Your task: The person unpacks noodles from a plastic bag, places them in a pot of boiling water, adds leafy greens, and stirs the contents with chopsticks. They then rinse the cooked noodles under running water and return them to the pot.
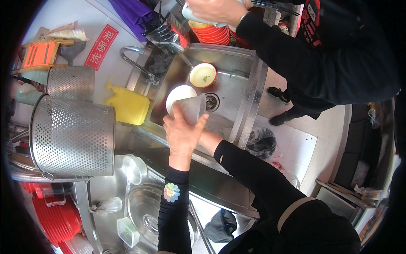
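My left hand grips a translucent plastic container, tilted over the steel sink. My right hand is mostly hidden behind the left hand and the container; only its wrist side shows, so its grip is unclear. A white bowl lies in the sink, partly covered by the container. Farther up stands a cream bowl with a red rim, some residue inside it. The drain strainer is just right of the container. A curved faucet reaches over the sink's left edge.
Left of the sink stand a yellow pump bottle and a perforated steel basket. Red bowls are stacked beyond the sink. A co-worker's hand and sleeve extend across the upper right. A steel lid lies below left.
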`<state>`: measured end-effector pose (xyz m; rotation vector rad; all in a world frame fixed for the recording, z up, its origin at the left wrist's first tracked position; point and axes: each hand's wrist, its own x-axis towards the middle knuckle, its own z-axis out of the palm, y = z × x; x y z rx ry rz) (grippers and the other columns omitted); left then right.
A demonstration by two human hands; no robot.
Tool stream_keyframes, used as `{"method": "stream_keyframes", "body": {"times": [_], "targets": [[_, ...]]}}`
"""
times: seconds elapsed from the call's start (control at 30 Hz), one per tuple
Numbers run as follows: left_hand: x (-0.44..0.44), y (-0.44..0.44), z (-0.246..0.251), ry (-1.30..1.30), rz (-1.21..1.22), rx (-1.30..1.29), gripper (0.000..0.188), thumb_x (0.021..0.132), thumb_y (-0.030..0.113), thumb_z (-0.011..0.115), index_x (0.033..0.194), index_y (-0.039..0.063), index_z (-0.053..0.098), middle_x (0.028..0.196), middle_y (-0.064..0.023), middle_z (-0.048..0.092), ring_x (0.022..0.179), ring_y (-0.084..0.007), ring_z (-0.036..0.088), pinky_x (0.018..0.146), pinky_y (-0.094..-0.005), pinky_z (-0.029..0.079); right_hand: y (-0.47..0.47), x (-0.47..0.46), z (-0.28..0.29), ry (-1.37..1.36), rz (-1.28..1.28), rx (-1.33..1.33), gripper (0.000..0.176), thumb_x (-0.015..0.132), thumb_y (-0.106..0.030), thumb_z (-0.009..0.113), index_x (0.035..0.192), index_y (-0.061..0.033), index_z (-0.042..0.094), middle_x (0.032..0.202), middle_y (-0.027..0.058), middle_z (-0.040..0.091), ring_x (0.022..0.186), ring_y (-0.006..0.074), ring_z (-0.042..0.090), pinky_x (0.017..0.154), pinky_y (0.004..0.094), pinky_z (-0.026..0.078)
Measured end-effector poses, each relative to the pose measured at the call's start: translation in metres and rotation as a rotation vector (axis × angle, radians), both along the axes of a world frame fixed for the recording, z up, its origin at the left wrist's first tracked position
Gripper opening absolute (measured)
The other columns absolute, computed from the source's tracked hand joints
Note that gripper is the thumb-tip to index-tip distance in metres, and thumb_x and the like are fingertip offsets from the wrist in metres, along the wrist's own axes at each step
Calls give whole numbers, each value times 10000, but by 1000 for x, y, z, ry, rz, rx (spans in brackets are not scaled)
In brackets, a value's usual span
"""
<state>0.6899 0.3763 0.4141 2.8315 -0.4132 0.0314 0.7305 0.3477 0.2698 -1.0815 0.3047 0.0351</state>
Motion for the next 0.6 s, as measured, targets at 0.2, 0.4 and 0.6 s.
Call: {"method": "stream_keyframes", "body": {"times": [0.2, 0.4, 0.6], "targets": [[-9, -9, 11, -48, -15, 106, 984, 705, 573, 711, 1421, 31, 306, 1182, -305, 460, 1107, -455, 496, 930, -468, 448, 3, -6, 24, 33, 67, -221, 341, 929, -307, 456, 1160, -84, 573, 1197, 162, 573, 1098, 321, 541, 933, 378, 435], [-14, -13, 2, 12, 19, 158, 1003, 701, 576, 711, 1432, 43, 277, 1210, -306, 435, 1127, -452, 481, 925, -472, 451, 6, -12, 26, 41, 64, -263, 335, 931, -299, 453, 1162, -87, 574, 1209, 162, 567, 1104, 323, 539, 936, 382, 434], [-23, -2, -9, 4, 52, 86, 992, 701, 563, 714, 1428, 43, 284, 1207, -307, 431, 1131, -462, 472, 948, -460, 437, 10, -18, 23, 32, 73, -268, 330, 933, -292, 451, 1164, -90, 575, 1221, 161, 560, 1109, 326, 537, 940, 386, 432]]}}
